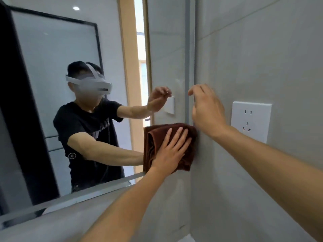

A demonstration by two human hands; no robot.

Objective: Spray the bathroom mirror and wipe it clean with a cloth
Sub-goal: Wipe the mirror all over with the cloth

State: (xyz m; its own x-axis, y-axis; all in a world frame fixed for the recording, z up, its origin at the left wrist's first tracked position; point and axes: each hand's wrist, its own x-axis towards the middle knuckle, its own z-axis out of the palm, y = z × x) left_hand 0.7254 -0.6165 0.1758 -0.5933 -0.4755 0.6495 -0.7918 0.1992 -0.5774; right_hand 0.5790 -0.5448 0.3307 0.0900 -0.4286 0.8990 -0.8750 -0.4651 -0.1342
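The bathroom mirror (52,55) fills the left half of the head view, its metal frame running down the right edge and along the bottom. A folded dark brown cloth (152,137) lies flat against the mirror's lower right corner. My left hand (172,151) presses on the cloth with the fingers spread. My right hand (206,109) hovers just above, at the mirror's right frame, fingers loosely curled and holding nothing. No spray bottle is in view.
A white wall socket (250,119) sits on the grey tiled side wall right of my right hand. The mirror reflects a person in a black shirt, a dark-framed glass partition and a wooden door frame.
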